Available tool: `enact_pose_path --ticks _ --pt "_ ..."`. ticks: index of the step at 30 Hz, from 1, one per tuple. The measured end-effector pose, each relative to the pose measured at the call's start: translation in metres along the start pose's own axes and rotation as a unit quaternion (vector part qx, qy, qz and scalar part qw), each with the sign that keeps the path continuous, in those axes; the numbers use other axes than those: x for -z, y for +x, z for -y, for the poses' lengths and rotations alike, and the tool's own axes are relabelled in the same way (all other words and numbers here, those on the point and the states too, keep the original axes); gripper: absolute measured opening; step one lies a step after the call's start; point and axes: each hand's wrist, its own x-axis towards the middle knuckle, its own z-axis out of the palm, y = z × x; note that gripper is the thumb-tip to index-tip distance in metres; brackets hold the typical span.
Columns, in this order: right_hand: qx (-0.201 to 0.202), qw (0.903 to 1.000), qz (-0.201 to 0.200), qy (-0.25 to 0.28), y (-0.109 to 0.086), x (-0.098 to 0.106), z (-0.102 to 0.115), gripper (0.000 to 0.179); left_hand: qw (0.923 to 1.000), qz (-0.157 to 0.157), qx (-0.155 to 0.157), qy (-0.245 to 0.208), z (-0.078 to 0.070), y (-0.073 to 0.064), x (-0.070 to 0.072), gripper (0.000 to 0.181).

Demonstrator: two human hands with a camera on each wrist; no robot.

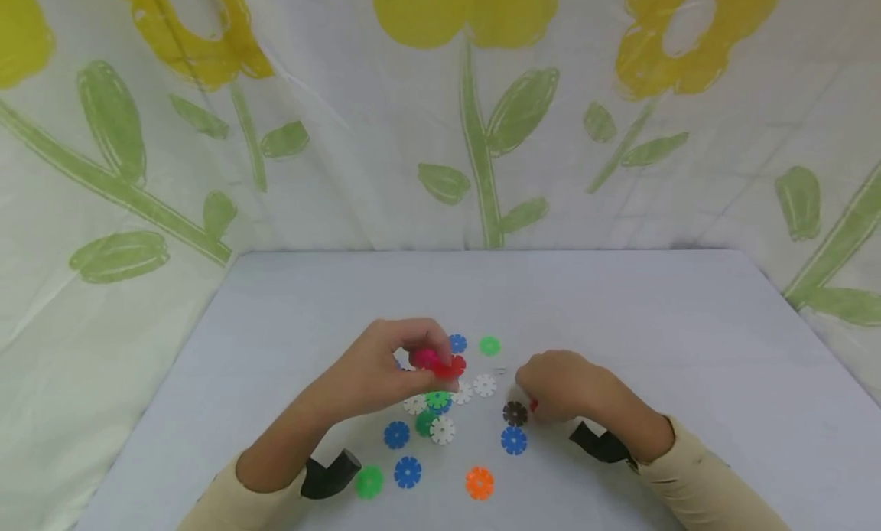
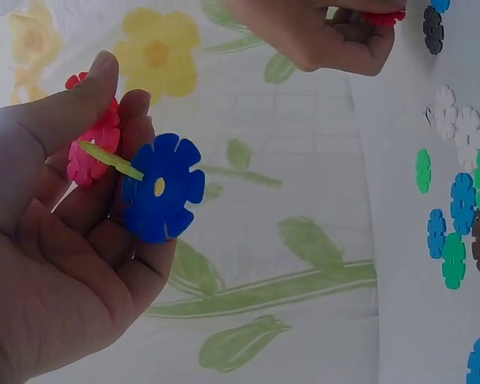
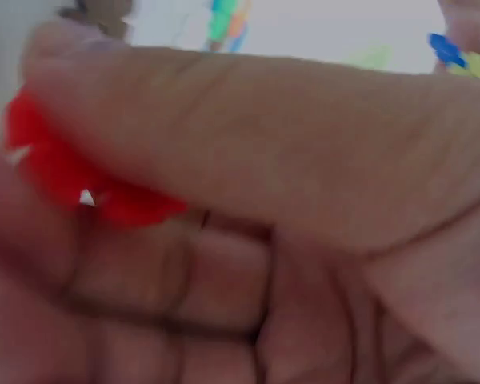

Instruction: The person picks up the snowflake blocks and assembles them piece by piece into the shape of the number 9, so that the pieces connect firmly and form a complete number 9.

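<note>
Pinching notched discs (image 2: 176, 202), left fingers (image 1: 438, 342) and right fingers (image 1: 533, 376) are over a pale table (image 1: 606, 301), flower-printed sheeting (image 1: 344, 164) behind.

Narrow gap between the hands (image 1: 381, 370) (image 1: 567, 382), flat discs (image 1: 479, 386) underneath

Both forearms (image 1: 282, 444) angle inward, cream sleeves (image 1: 709, 477) pulled back from the wrists (image 1: 622, 405). The left hand (image 1: 385, 378) arches sideways, thumb (image 2: 86, 100) and bent fingers (image 2: 136, 120) pinching. The right hand (image 1: 566, 386) is knuckles up, fingers curled under; blur permitting, its thumb seems pressed toward them.
</note>
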Motion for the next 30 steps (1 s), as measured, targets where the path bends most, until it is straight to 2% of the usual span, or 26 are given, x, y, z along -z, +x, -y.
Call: enact_pose_path --ticks 3,6,10,14,15,17,20,24,30 --pt "0.040 0.9979 -0.019 0.047 -0.004 0.008 -0.005 0.019 0.9997 -0.008 -0.012 0.019 0.000 0.000 0.000 0.020" --pt "0.111 0.9852 -0.054 0.119 -0.008 0.016 -0.009 0.017 0.9996 -0.013 -0.011 0.024 0.003 0.001 -0.002 0.020" --pt "0.200 0.9481 -0.089 0.230 -0.012 0.023 -0.007 0.013 0.9996 -0.012 -0.001 0.025 0.007 0.002 -0.005 0.018" --pt "0.241 0.9075 -0.102 0.329 -0.018 0.028 0.002 0.002 0.9996 -0.001 0.019 0.019 0.007 0.002 -0.008 0.019" --pt "0.249 0.8993 -0.107 0.344 -0.019 0.029 0.004 0.002 0.9996 0.002 0.022 0.016 0.006 0.002 -0.009 0.019" --pt "0.261 0.8889 -0.122 0.356 -0.021 0.030 0.007 0.004 0.9995 0.005 0.028 0.013 0.006 0.002 -0.010 0.019" --pt "0.271 0.8818 -0.130 0.364 -0.021 0.031 0.008 0.005 0.9991 0.012 0.039 0.011 0.005 0.002 -0.010 0.021" --pt "0.270 0.8776 -0.130 0.374 -0.021 0.032 0.008 0.005 0.9986 0.024 0.047 0.009 0.004 0.002 -0.010 0.024" --pt "0.265 0.8717 -0.134 0.390 -0.022 0.032 0.006 0.006 0.9987 0.041 0.032 -0.002 0.004 0.004 -0.011 0.023"
